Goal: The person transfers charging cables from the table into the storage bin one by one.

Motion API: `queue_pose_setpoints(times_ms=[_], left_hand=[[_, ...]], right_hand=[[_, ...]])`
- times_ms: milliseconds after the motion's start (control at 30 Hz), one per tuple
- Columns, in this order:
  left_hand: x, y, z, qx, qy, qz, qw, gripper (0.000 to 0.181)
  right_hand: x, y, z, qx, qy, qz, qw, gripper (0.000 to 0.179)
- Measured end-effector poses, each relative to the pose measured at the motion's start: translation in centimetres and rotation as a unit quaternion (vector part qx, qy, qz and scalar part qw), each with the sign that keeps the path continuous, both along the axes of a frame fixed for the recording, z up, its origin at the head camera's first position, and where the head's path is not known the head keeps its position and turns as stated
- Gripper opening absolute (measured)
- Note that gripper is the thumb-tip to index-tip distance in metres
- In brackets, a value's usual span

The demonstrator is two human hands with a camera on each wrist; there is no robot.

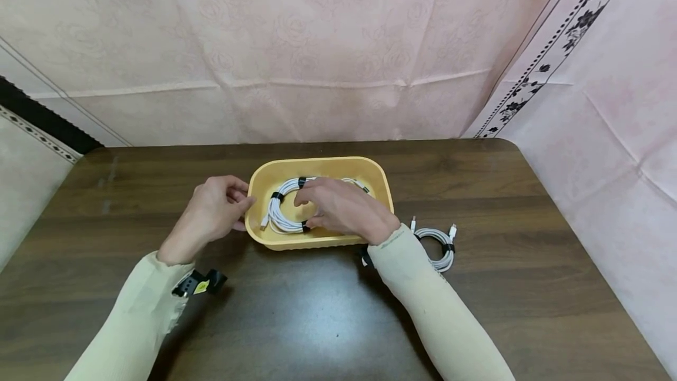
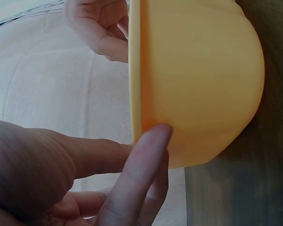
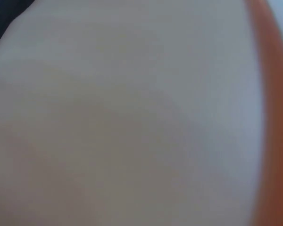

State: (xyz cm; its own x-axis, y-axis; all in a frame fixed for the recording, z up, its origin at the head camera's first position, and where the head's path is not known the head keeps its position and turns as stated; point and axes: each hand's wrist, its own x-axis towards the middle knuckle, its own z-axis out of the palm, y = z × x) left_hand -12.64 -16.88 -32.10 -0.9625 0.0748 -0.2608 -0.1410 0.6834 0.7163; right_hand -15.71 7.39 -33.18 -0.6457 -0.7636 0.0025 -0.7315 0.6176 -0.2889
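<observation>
A yellow plastic bin sits on the table with a coiled white cable in its left part, bound with black ties. More white cable shows at the back right inside it; the rest is hidden under my right hand. My left hand pinches the bin's left rim, a fingertip against the outer wall. Over the bin hangs my right hand, fingers bent and apart above the coil, with nothing visible between them. The right wrist view is blurred and filled by pale cloth.
Right of the bin, another coiled white cable with black ties lies on the brown wooden table. A small dark item is partly hidden under my right forearm. Pale patterned cloth hangs behind the table and at its sides.
</observation>
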Motion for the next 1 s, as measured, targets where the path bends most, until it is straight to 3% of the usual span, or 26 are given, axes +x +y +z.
queue_pose_setpoints(times_ms=[600, 1000], left_hand=[[0.0, 0.0, 0.0, -0.001, 0.001, 0.001, 1.0000, 0.035], [0.0, 0.0, -0.1, -0.002, 0.006, -0.001, 1.0000, 0.034]], right_hand=[[0.1, 0.6, 0.3, 0.007, -0.004, -0.012, 0.9999, 0.031], [0.3, 1.1, 0.4, 0.014, 0.019, -0.009, 0.9997, 0.034]])
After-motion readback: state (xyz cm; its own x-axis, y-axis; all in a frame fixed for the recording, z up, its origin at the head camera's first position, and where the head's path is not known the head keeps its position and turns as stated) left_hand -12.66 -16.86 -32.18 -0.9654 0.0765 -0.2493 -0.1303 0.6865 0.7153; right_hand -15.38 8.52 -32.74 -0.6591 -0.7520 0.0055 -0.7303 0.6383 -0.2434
